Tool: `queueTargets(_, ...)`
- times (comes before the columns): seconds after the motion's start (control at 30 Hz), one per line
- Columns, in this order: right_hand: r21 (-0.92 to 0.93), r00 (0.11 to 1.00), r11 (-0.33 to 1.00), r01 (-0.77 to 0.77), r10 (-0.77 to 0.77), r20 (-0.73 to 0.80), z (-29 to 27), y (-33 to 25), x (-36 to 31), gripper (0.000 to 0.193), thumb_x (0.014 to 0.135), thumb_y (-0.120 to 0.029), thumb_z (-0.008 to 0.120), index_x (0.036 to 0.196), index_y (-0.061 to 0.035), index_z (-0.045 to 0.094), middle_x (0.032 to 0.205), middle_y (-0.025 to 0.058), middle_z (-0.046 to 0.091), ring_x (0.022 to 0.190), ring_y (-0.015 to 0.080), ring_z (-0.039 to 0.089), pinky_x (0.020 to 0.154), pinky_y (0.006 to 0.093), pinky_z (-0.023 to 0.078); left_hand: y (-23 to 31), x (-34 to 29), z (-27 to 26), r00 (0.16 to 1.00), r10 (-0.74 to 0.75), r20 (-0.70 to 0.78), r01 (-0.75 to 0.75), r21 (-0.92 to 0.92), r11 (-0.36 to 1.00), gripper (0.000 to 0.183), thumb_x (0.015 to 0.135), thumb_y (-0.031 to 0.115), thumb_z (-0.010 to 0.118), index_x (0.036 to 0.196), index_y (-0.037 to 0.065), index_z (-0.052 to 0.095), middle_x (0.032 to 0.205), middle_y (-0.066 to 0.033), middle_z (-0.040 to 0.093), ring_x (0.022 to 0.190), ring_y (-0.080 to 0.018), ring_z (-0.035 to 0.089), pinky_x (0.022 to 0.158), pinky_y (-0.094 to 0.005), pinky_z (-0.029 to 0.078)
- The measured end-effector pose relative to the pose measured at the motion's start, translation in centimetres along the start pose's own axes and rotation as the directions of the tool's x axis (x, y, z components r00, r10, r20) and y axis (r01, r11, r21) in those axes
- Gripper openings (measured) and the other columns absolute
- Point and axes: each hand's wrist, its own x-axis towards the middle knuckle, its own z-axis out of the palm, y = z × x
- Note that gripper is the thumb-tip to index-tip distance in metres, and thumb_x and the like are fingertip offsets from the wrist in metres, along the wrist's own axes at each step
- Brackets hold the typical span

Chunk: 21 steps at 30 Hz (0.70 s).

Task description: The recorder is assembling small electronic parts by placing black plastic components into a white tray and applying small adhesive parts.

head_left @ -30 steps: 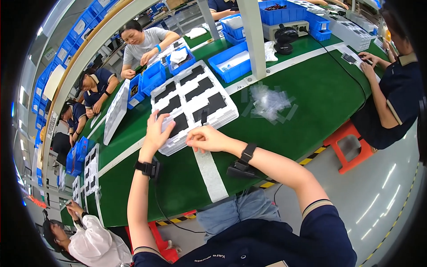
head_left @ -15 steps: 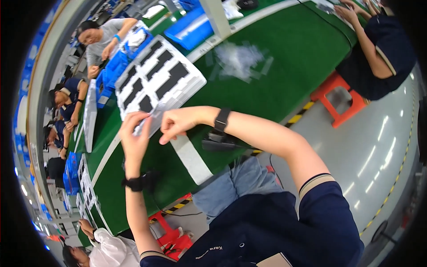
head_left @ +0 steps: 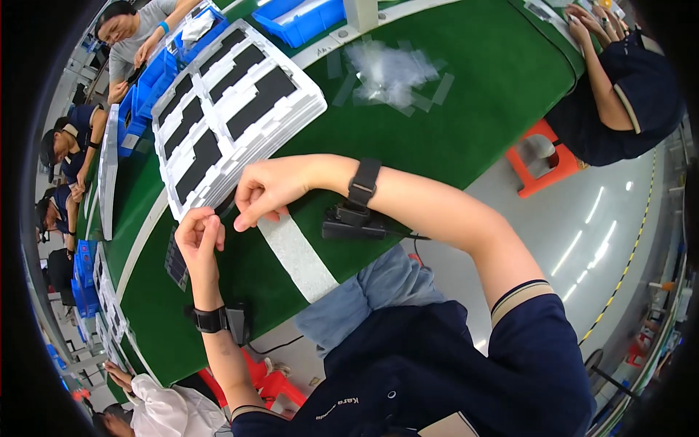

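Note:
My left hand [head_left: 199,237] is raised above the near edge of the green table, its fingers curled and thumb tip close to the index finger. To its right my right hand [head_left: 275,188] is bent in at the wrist, thumb and fingers pinched together. Whatever either pinch holds, if anything, is too small to make out. Beside the left hand a dark flat piece with a grid pattern [head_left: 175,264] shows partly. A pale whitish strip [head_left: 300,256] runs from under the right hand to the table's near edge. Just beyond both hands is a stack of white trays [head_left: 309,109] carrying black stepped pieces [head_left: 262,103].
A heap of clear film pieces [head_left: 393,76] lies on the green table [head_left: 480,109]. Blue bins [head_left: 298,20] stand along the far side. A black device [head_left: 353,223] with a cable sits under my right wrist. Co-workers sit at left and upper right, near a red stool [head_left: 546,164].
The view has shifted, so the trays sit further up and left. My left fingers have curled in from a more stretched pose. The dark gridded piece now shows beside the left hand.

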Motion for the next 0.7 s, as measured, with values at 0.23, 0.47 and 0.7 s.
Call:
queueTargets(0.23,0.091,0.997,0.996,-0.013,0.006,0.074,0.0,0.8,0.6,0.028,0.08,-0.026,0.063,0.088,-0.0004,0.058,0.059,0.0055,0.058,0.046,0.0091,0.052,0.045,0.0215,0.039,0.1,-0.6,-0.5,0.983,0.156,-0.092,-0.166,-0.108,0.98,0.03,0.082,0.026,0.059,0.085,-0.003,0.056,0.067,-0.0044,0.055,0.053,-0.0105,0.051,0.055,-0.0229,0.042)
queueTargets(0.47,0.272,0.999,0.961,0.051,-0.048,-0.019,0.6,-0.3,0.3,0.037,0.086,-0.027,0.053,0.117,-0.0058,0.046,0.074,0.0064,0.06,0.061,0.0109,0.058,0.056,0.0213,0.045,0.5,-1.0,-0.9,0.997,0.036,-0.065,-0.048,-0.193,0.98,0.022,0.08,0.019,0.058,0.085,-0.003,0.056,0.074,-0.0049,0.056,0.057,-0.0109,0.054,0.058,-0.022,0.042)
queueTargets(0.7,0.103,0.963,0.982,0.159,-0.131,-0.234,1.3,0.3,1.1,0.023,0.081,-0.008,0.061,0.102,-0.0041,0.054,0.073,0.002,0.059,0.063,0.0065,0.058,0.056,0.0189,0.045,-0.1,-0.7,0.2,0.999,-0.039,0.016,0.041,-0.222,0.974,0.017,0.075,-0.003,0.063,0.09,-0.004,0.054,0.083,-0.0063,0.057,0.064,-0.0086,0.057,0.058,-0.0198,0.046)
